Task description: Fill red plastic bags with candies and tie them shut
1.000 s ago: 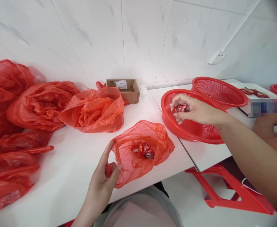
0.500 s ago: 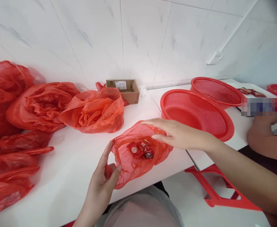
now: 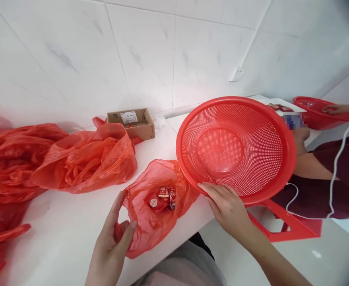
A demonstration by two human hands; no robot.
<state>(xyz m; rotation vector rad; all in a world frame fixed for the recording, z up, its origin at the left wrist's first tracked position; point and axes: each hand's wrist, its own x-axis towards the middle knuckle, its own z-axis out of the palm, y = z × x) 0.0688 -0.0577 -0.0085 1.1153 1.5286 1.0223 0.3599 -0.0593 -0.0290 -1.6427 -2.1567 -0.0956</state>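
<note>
My left hand [image 3: 110, 240] grips the left edge of a red plastic bag [image 3: 150, 242], whose mouth gapes open on the white table. Inside the bag lie several small red wrapped packets [image 3: 159, 200]. My right hand [image 3: 226, 206] is closed on the near rim of a large red perforated basket [image 3: 219, 149]. The basket is tilted toward me, nothing shows inside it, and its left rim overlaps the right side of the bag.
More red plastic bags [image 3: 88, 159] lie along the left. A small cardboard box [image 3: 141, 130] stands by the wall. Under the table's right end is a red stool [image 3: 296, 226]. Another person's arm [image 3: 314, 163] and a further red basket [image 3: 317, 115] are at the right.
My right hand has left the bag's right side and taken hold of the basket's rim. The basket is now raised and tilted. My left hand stays on the bag; the view has swung right.
</note>
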